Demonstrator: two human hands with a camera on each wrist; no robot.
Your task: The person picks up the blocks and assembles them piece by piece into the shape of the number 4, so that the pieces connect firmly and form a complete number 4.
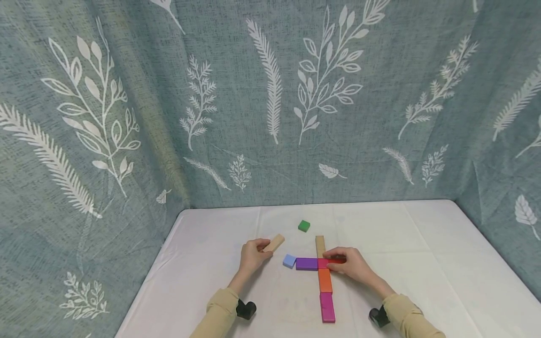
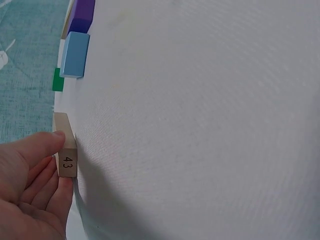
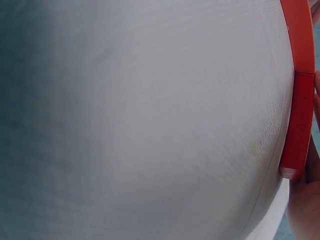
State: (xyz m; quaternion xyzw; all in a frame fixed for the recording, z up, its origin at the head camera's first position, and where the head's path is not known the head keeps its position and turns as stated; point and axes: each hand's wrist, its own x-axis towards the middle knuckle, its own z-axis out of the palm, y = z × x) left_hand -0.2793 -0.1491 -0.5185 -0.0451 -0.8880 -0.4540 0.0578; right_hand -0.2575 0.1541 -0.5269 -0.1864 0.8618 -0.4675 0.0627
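My left hand (image 1: 253,256) pinches a plain wooden block (image 1: 274,243) between thumb and fingers; its end, printed 43, shows in the left wrist view (image 2: 68,159). On the right, thumb and fingers of my right hand (image 1: 354,265) hold a red block (image 3: 298,125), which forms the right arm of a cross of blocks on the table. A pinkish-red square block (image 1: 322,264) is the cross's centre. A purple block (image 1: 306,264) lies left of it, another wooden block (image 1: 320,246) above, an orange block (image 1: 325,280) and a magenta block (image 1: 327,307) below.
A light blue block (image 1: 289,261) sits tilted by the purple block's left end. Farther back lies a small green block (image 1: 304,226). White cloth (image 1: 422,263) covers the table, and a teal leaf-patterned curtain (image 1: 253,94) surrounds its back and sides.
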